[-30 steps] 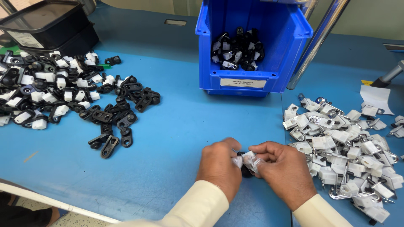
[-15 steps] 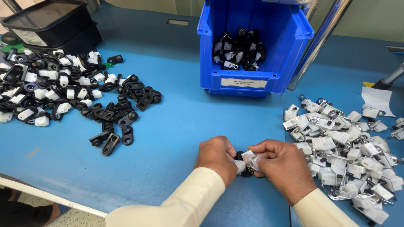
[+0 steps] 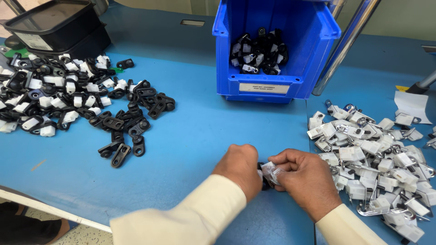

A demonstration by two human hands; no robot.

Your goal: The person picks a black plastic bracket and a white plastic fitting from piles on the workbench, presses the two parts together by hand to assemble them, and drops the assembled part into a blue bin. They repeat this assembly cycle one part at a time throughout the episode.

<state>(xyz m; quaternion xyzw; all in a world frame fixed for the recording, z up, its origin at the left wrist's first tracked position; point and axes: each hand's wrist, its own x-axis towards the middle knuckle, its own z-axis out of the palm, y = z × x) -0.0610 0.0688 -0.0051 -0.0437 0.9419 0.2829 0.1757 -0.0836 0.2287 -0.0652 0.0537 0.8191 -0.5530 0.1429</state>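
My left hand [image 3: 240, 167] and my right hand [image 3: 305, 179] meet low over the blue table [image 3: 195, 136], both in cream sleeves. Between the fingertips sits a small black clip with a white plastic piece [image 3: 268, 173]; both hands grip it and most of it is hidden by fingers. Just right of my right hand lies a heap of white and metal clips [image 3: 377, 154]. Loose black clips [image 3: 131, 122] lie to the left.
A blue bin [image 3: 277, 41] holding several black and white assembled clips stands at the back centre. A black tray [image 3: 54, 22] sits far left behind a pile of mixed black and white parts [image 3: 50, 95]. A metal pole [image 3: 347, 43] leans right of the bin.
Both hands stay together on the small part, with only slight finger movement; the view has shifted a little.
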